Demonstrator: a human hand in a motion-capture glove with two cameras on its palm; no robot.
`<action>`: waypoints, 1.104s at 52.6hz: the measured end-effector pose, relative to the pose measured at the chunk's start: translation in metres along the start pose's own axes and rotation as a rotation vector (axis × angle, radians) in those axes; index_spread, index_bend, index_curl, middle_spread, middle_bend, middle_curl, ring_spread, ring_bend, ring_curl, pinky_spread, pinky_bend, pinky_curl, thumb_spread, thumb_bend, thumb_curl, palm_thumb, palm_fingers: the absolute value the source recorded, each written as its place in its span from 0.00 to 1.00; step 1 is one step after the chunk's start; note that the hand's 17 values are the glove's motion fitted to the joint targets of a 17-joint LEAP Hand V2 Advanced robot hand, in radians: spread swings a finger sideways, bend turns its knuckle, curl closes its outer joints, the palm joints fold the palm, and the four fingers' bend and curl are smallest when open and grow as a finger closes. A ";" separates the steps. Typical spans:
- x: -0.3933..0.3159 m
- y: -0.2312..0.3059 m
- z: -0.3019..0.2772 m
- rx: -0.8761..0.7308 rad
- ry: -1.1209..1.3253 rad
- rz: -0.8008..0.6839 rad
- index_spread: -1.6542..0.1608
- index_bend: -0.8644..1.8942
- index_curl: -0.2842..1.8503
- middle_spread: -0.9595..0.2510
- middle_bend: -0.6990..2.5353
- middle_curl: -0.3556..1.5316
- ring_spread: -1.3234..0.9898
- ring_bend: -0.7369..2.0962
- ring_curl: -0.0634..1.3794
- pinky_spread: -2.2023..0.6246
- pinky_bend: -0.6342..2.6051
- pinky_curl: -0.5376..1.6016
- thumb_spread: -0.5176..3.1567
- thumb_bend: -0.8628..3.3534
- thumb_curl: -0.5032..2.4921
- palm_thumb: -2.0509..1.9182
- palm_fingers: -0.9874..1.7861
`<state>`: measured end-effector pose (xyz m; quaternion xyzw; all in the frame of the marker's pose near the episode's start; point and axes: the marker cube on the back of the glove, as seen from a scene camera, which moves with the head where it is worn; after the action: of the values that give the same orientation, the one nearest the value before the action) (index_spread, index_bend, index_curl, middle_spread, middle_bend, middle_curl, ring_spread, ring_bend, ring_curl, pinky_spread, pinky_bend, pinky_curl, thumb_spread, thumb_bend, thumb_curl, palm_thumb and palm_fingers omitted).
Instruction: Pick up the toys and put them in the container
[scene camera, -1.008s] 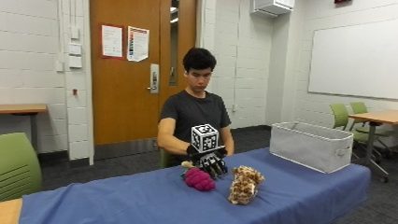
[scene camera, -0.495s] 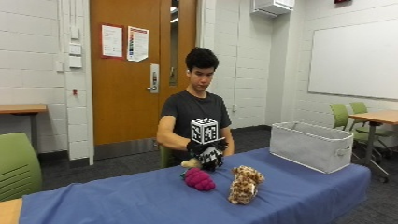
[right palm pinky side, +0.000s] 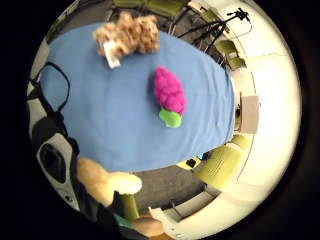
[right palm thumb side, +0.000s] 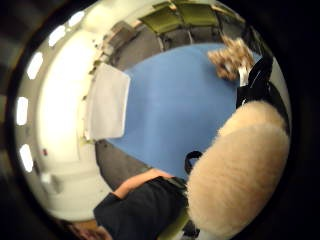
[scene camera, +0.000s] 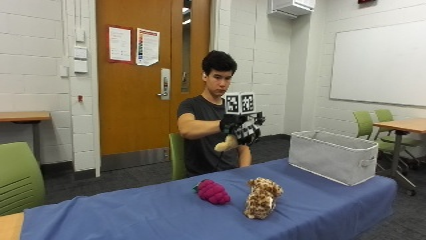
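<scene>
We are in the carrying step: our black-gloved right hand (scene camera: 241, 131) is raised in the air, well above the blue-covered bench (scene camera: 133, 215), holding a cream-coloured, fuzzy plush toy (scene camera: 226, 144). The fingers (scene camera: 247, 135) are curled round the toy's upper part, and its pale lower end is hanging out beneath the glove. From the thumb-side palm view the cream fur (right palm thumb side: 235, 175) is filling much of the frame, so it is lying right against the palm.

The grey fabric rectangular container (scene camera: 333, 155) is standing at the far end of the bench, well apart from the hand. The next move, as we judge it, calls for swinging the hand across until it is over the container's open top, then uncurling the fingers.

Two toys are waiting between us and the container: a magenta knobbly plush raspberry with a green leaf (scene camera: 212, 192) and, just beside it on the container's side, a tan spotted plush animal (scene camera: 261, 198).
</scene>
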<state>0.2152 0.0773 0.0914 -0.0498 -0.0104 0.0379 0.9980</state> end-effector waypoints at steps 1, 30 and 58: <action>-0.006 -0.004 -0.010 0.016 0.007 -0.010 0.72 0.43 0.46 0.49 0.47 0.53 0.38 0.66 0.41 0.61 0.44 0.44 0.34 0.25 0.41 0.68 0.80; -0.332 -0.073 -0.170 0.207 -0.042 -0.481 0.72 0.44 0.57 0.49 0.48 0.56 0.39 0.68 0.43 0.61 0.46 0.45 0.31 0.24 0.49 0.67 0.77; -0.412 -0.174 -0.106 0.028 -0.083 -0.396 0.71 0.42 0.62 0.49 0.48 0.57 0.39 0.68 0.43 0.61 0.46 0.45 0.31 0.24 0.55 0.66 0.77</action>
<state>-0.1795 -0.1371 -0.0040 -0.0313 -0.0608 -0.1570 0.9852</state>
